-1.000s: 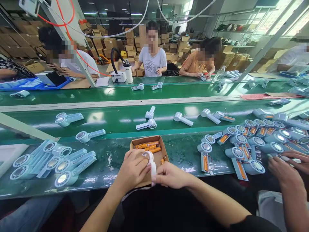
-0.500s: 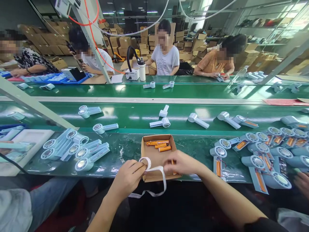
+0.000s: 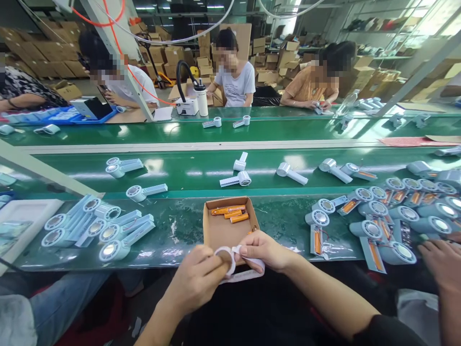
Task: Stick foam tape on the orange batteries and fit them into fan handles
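Note:
Just in front of the cardboard box [image 3: 222, 235], my left hand [image 3: 200, 276] is closed on a roll of white tape [image 3: 232, 263]. A loose strip [image 3: 247, 276] loops down from the roll. My right hand [image 3: 266, 251] pinches the strip beside the roll, its fingertips close to my left fingers. Several orange cylindrical batteries [image 3: 239, 218] lie in the back of the open box. Another orange piece [image 3: 254, 229] shows at the box's right side, partly hidden behind my right hand.
Light-blue fan bodies [image 3: 117, 250] lie in a group at left. More fan bodies [image 3: 399, 252], several with orange batteries, crowd the right, near another person's hand [image 3: 437, 254]. A green conveyor [image 3: 194, 166] runs behind, carrying scattered fan bodies. People sit across it.
My right hand has moved from the orange piece at the box's right side toward the roll and now pinches the tape strip. The roll has shifted slightly right and down.

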A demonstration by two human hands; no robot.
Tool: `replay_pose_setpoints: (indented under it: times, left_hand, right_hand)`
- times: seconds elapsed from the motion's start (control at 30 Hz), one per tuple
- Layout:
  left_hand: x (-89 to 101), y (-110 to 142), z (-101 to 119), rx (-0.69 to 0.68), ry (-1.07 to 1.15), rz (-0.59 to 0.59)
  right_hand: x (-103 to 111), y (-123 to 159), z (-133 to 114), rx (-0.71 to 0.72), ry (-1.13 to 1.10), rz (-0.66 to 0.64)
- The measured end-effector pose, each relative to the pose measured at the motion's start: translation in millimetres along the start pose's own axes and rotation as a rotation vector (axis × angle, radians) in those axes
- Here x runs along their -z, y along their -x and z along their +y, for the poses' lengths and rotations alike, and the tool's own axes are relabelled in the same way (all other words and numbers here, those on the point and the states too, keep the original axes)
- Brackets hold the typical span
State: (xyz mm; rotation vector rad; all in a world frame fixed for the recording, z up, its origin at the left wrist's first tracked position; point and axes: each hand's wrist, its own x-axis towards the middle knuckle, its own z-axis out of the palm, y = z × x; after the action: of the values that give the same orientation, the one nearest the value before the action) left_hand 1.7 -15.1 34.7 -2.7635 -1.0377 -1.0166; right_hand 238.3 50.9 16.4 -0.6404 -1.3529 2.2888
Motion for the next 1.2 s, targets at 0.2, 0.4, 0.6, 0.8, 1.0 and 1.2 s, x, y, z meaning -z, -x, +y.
replay_pose_setpoints:
  times: [0.2,0.4,0.6,0.8,1.0,1.2]
  left_hand:
    - [-7.7,-2.9,-2.3,-0.009,0.055,-0.075]
    - [-8.3,3.2,-9.8,0.06,0.036,-0.024]
    - [-20.8,-4.3,9.4,-0.136,0.033,-0.166]
    - [-17.9,5.5,-14.2,0.08,-0.034,-0.056]
    - [-10.3,20.8,-32.1,0.2,-0.009,0.095]
    - [-0.1,17.6,-35.5,0.188,-0.14,0.169]
  right_hand:
    - [7.5,4.0,-4.3,-0.075,-0.103,-0.031]
    - [5.8,26.3,-1.0,-0.055,-0.121,-0.045]
    - [-0.5,6.7,1.0,-0.163,-0.082,0.127]
    - [7.9,19.3,12.4,-0.101,-0.089,0.081]
    - [-7.9,39.9,13.4,0.007,0.46,-0.356]
    - [14.9,-4.6,-17.8,0.039,1.35,0.201]
